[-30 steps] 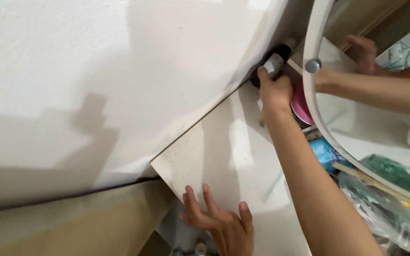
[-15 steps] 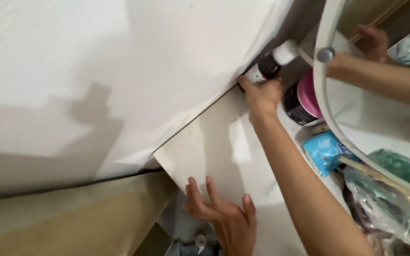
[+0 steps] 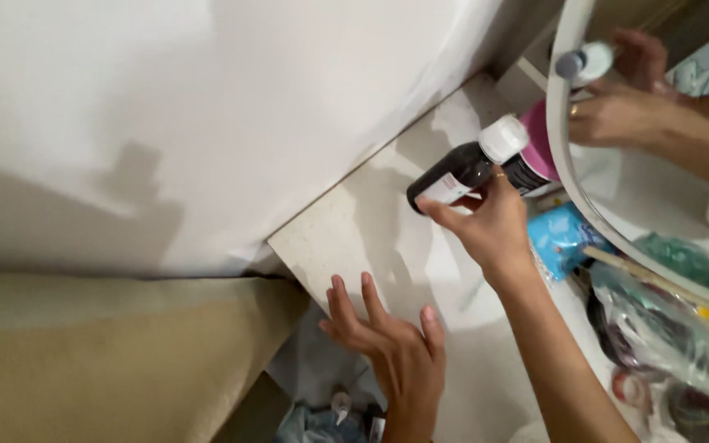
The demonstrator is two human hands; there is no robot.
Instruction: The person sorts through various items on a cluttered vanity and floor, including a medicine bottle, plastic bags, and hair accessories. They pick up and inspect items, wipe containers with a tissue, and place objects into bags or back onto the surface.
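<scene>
Right hand (image 3: 490, 226) grips a dark bottle (image 3: 461, 174) with white cap, tilted above the bench (image 3: 346, 238), cap toward 2 o'clock near the mirror (image 3: 560, 156). Left hand (image 3: 391, 349) lies open and flat on the bench edge, apparently for support.

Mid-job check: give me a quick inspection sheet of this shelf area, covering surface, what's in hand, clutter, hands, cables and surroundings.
Surface: pale speckled shelf meeting a white wall; its middle lies bare.
Job's things: dark bottle with a white cap, lifted off the shelf and tilted.
Clutter: black tub with a pink lid at the back; blue packet; clear plastic bags to the right.
Hands: right hand in a grip around the bottle; left hand flat on the shelf's front edge, fingers spread.
Cables: nothing seen.
Surroundings: round mirror on the right reflecting the hand and bottle; tan surface below the wall.
</scene>
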